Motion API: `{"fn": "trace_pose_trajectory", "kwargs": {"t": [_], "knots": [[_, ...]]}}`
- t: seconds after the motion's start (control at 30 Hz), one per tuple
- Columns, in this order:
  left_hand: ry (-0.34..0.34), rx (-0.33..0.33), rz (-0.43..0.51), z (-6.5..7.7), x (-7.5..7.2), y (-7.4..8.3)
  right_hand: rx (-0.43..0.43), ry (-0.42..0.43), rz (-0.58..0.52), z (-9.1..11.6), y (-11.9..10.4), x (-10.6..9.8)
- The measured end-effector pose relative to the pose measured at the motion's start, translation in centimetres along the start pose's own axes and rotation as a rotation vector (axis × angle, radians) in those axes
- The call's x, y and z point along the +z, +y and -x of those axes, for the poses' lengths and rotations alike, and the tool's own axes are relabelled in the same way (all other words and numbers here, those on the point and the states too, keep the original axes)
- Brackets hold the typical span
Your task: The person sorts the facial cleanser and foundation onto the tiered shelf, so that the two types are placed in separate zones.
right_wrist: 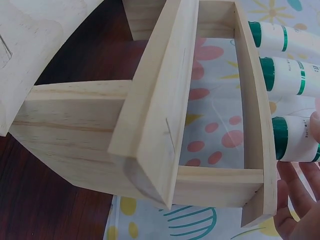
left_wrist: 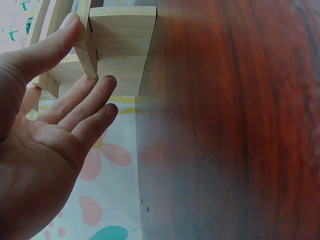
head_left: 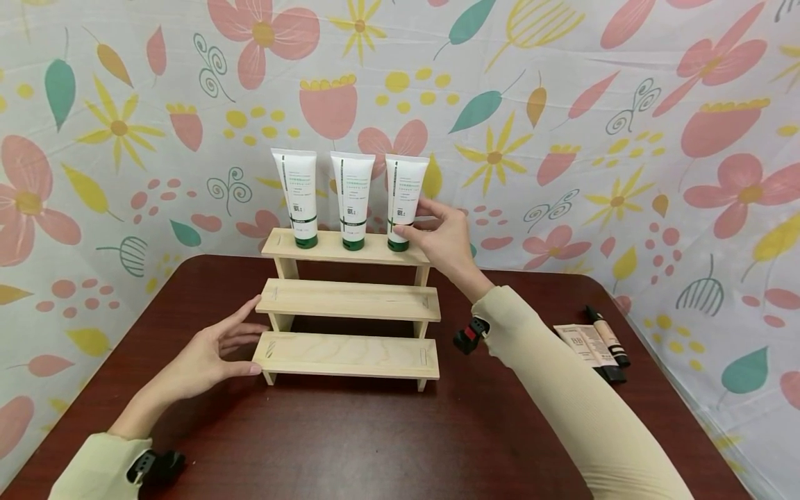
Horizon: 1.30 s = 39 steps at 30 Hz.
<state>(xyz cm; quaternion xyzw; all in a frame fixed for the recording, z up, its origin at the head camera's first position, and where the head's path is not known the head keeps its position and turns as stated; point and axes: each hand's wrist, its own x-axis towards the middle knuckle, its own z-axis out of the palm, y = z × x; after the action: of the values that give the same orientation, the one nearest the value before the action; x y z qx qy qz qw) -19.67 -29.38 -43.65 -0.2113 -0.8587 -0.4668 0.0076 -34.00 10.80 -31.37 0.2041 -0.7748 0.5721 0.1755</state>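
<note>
A three-step wooden display rack (head_left: pixel 350 355) stands on the dark table. Three white squeeze tubes with green caps stand cap-down on its top step: a left tube (head_left: pixel 300 194), a middle tube (head_left: pixel 353 198) and a right tube (head_left: pixel 405 194). My right hand (head_left: pixel 445 239) pinches the right tube near its lower part, thumb in front and fingers at its side. In the right wrist view that tube (right_wrist: pixel 295 137) has its cap at the top board. My left hand (head_left: pixel 209 354) touches the rack's left end, thumb at the bottom step, fingers extended by the middle one.
At the table's right side lie a flat beige tube marked BB (head_left: pixel 578 344) and a slim beige tube with a black cap (head_left: pixel 609 337). A flower-patterned cloth (head_left: pixel 500 90) hangs behind the table. The brown table (head_left: pixel 375 444) extends in front of the rack.
</note>
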Motion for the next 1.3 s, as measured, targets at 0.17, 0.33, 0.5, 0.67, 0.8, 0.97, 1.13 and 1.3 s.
{"fn": "trace_pose_trajectory", "kwargs": {"t": [0.17,0.33,0.5,0.67,0.8,0.97,1.13,1.3], "knots": [[-0.001,-0.003,-0.001,0.0,0.1,0.0,-0.013,-0.014,0.000,0.1,0.2,-0.3],[-0.005,0.012,0.009,0.0,0.2,0.0,-0.050,-0.036,0.027,0.8,0.6,-1.3],[-0.004,0.029,0.008,0.0,0.2,-0.1,-0.080,-0.051,0.122,2.7,0.6,-3.3],[0.000,0.034,0.004,0.1,0.1,-0.1,-0.112,-0.046,0.210,4.4,0.4,-5.9],[0.001,0.031,0.000,0.2,0.0,0.0,-0.084,-0.042,0.265,6.2,0.6,-8.3],[0.004,0.027,-0.011,0.1,0.0,0.1,-0.057,-0.015,0.355,8.9,2.1,-11.6],[0.002,0.035,-0.007,0.0,0.0,0.0,-0.026,-0.005,0.425,11.5,4.2,-15.1],[0.004,0.048,-0.006,0.0,0.0,-0.1,0.017,-0.011,0.516,13.7,6.0,-18.6]]}}
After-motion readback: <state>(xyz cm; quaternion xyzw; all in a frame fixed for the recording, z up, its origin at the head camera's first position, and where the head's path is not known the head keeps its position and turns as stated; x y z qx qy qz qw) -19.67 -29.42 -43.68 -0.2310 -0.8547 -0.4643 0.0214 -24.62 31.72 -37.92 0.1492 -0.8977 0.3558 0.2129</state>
